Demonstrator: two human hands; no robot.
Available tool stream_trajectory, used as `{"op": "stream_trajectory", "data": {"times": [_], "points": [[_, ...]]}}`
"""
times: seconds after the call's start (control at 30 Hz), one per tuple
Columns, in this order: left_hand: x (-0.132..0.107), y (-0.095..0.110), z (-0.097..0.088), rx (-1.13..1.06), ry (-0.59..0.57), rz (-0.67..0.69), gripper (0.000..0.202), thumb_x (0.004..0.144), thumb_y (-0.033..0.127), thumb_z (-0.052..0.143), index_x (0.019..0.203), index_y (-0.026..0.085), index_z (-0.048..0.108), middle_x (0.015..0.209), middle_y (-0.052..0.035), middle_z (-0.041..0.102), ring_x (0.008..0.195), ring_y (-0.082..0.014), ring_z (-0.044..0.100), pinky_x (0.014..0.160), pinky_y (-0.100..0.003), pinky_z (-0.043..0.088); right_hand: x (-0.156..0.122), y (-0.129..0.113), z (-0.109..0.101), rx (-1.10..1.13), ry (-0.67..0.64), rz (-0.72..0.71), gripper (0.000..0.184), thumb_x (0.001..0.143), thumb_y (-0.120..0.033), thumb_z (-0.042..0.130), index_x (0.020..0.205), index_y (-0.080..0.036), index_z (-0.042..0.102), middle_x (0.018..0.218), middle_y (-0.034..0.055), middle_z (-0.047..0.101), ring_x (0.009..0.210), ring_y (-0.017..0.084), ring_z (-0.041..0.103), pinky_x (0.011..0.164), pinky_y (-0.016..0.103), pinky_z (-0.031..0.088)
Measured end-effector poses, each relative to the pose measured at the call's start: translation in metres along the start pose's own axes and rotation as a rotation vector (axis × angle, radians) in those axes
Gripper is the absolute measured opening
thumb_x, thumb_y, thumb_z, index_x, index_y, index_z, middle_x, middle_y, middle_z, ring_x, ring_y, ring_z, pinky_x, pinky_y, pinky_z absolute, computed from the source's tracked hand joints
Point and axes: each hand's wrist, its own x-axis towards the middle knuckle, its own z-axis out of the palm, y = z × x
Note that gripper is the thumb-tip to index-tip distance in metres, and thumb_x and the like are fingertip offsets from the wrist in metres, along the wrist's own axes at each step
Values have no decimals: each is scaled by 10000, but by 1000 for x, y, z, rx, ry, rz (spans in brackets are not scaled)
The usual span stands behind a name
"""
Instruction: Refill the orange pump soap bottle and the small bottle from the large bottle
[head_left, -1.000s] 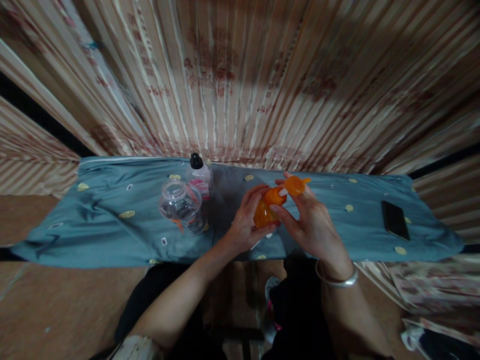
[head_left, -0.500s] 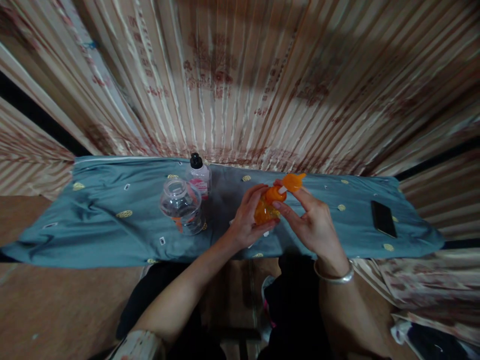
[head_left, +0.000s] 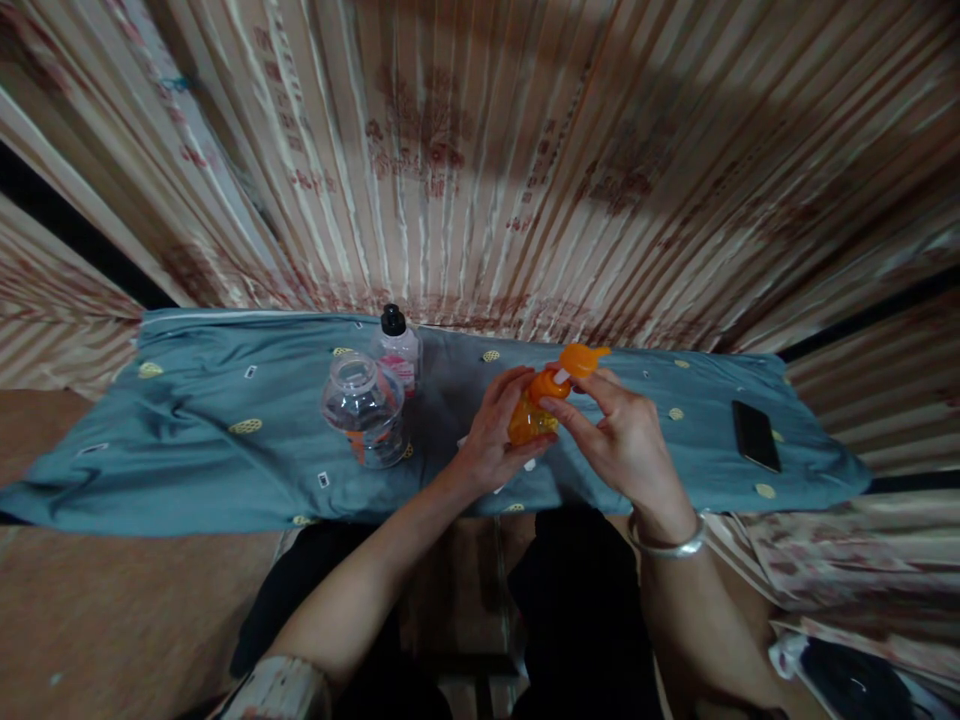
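Observation:
My left hand point(head_left: 491, 437) is wrapped around the body of a see-through orange pump bottle point(head_left: 526, 424), which tilts to the right above the cloth. At its neck, the thumb and fingers of my right hand point(head_left: 630, 440) close on the orange collar point(head_left: 550, 386). The orange pump head point(head_left: 580, 359) sticks up on a short white stem, just above my right fingers. Part of the bottle's body is hidden behind my left fingers.
On the blue-green cloth point(head_left: 202, 470), left of my hands, stand a clear wide plastic bottle point(head_left: 364, 410) without a cap and a black-topped bottle point(head_left: 397, 350). A dark phone point(head_left: 756, 436) lies at the right. Patterned curtains point(head_left: 465, 180) hang behind.
My right fingers have shifted slightly at the collar, with the index finger more bent. The pump head sits a little further left. The left hand still grips the bottle, and the view has moved slightly.

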Motion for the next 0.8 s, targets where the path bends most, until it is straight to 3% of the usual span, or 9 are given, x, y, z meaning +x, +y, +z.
{"op": "stream_trajectory", "data": {"times": [0.3,0.8], "points": [[-2,-1,0,-2,-7,48,718,940,535,736,1522,217,462,1534,-199,522,1465,-362,518,1230,-582,437,-7,-3,8,-40,86,-13,247,1048,-450,609,1091,-258,758,1017,68,812,969,273,745,870,414,614],[1,3,0,-14,-13,-25,688,909,529,765,1460,211,504,1508,-210,542,1447,-376,539,1212,-590,443,-20,-3,33,-87,277,52,232,1015,-421,646,1172,-283,748,1026,72,815,959,288,741,882,459,640]]}}
